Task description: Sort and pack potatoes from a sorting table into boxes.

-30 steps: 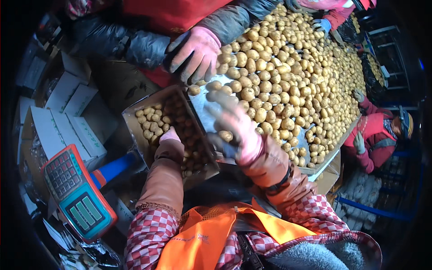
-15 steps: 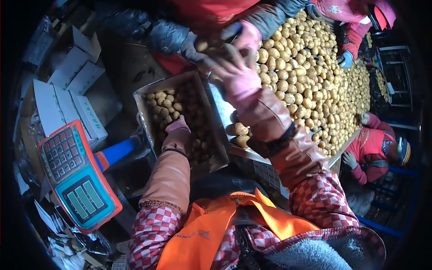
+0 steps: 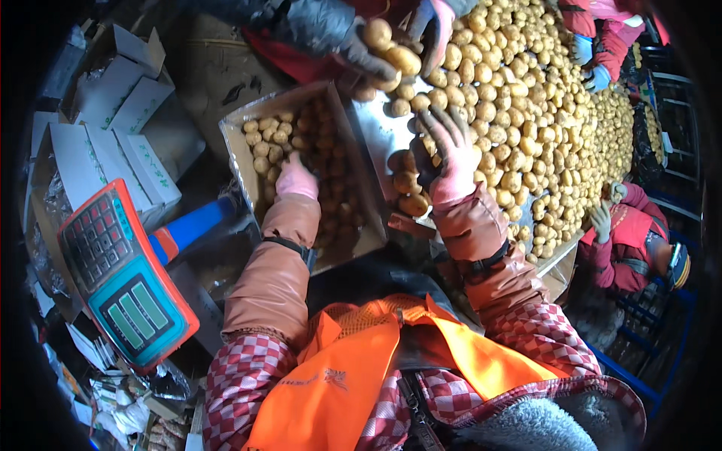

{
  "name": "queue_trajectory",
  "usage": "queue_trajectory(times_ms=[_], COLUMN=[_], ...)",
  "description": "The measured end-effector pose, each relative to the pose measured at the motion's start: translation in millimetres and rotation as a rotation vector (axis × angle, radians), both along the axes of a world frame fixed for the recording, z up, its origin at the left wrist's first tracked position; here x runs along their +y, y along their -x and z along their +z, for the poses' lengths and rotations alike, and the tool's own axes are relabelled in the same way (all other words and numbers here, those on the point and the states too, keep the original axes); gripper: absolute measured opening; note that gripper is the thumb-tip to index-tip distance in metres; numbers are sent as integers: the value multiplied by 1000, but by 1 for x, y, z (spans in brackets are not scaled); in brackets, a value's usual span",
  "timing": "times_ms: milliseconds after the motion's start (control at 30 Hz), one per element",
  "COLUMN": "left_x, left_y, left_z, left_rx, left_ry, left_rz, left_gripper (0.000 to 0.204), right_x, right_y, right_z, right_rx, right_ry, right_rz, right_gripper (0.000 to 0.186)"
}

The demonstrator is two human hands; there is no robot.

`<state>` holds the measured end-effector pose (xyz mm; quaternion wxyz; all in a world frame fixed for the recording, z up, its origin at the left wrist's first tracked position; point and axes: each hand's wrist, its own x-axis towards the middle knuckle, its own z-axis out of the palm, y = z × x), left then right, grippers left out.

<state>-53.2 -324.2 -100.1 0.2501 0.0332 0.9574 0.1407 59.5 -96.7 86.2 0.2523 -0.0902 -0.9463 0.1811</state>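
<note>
My left hand [image 3: 295,179], in a pink glove, reaches down into an open cardboard box [image 3: 353,143] of potatoes [image 3: 262,149]. Its fingers are mostly hidden among them, so their grip does not show. Over the near left edge of the potato pile [image 3: 519,124] is my right hand [image 3: 453,158], in a pink and dark glove. The fingers of that hand are stretched out and apart, by several potatoes [image 3: 407,183] at the table's edge. Across from me, a co-worker's gloved hand [image 3: 368,56] holds potatoes, with the other hand [image 3: 432,34] beside it.
An orange and teal scale display [image 3: 128,278] on a blue post [image 3: 197,228] stands left of the box. Open white cartons [image 3: 113,161] lie behind it. Other people in red work around the pile, one at the right [image 3: 628,237].
My right hand has drawn back from the co-worker's hands and come down by the near potatoes. My left hand stays in the box, slightly farther up. The co-worker's hands now show potatoes more plainly.
</note>
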Motion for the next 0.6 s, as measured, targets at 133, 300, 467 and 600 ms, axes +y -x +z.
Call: queue_trajectory(times_ms=[133,300,467,600], left_x=[-32,-57,-52,-50], left_y=[-4,17,29,18], left_z=[-12,36,121,83], left_rx=[142,-421,-570,-508], left_ry=[-415,-1384,-1522,-617], left_rz=[88,1007,81,163], left_gripper=[53,33,53,48], right_x=[2,-2,-2,5], right_y=[-30,-69,-112,-139], right_z=[-2,-3,-10,-25], right_rx=[-39,-53,-167,-195], right_ry=[126,153,256,269], right_rz=[7,8,-30,-141], right_gripper=[72,52,60,55])
